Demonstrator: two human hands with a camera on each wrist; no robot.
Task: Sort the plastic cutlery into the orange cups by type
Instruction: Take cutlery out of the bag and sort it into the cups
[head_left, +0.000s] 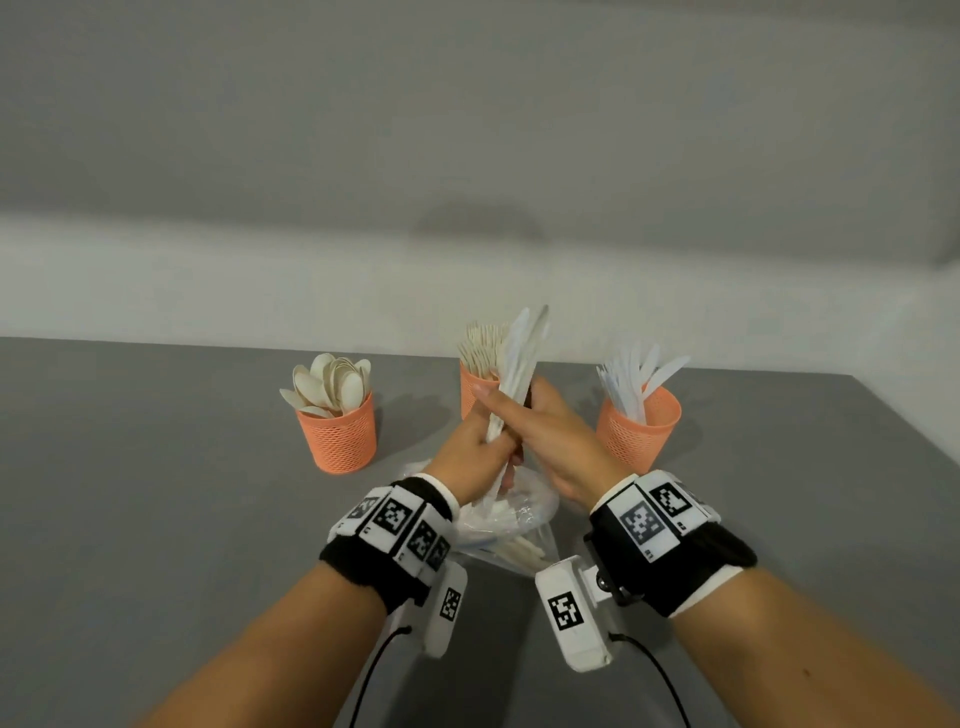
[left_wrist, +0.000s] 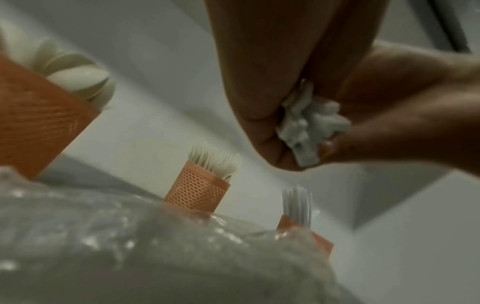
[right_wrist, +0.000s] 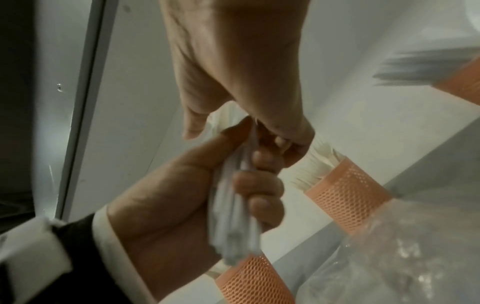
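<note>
Three orange mesh cups stand in a row: a spoon cup (head_left: 340, 436) on the left, a fork cup (head_left: 474, 397) in the middle, a knife cup (head_left: 636, 431) on the right. In front of the fork cup both hands hold one upright bundle of white plastic knives (head_left: 522, 353). My left hand (head_left: 491, 441) grips the handles low down, fingers curled round them (right_wrist: 259, 185). My right hand (head_left: 514, 400) closes on the bundle just above, its fingers (right_wrist: 283, 144) pinching it. The handle ends (left_wrist: 309, 127) stick out below the fist.
A crumpled clear plastic bag (head_left: 519, 525) with several more white pieces lies on the grey table (head_left: 156, 493) right under the hands. A pale wall (head_left: 467, 291) runs behind the cups. The table's right edge slants past the knife cup.
</note>
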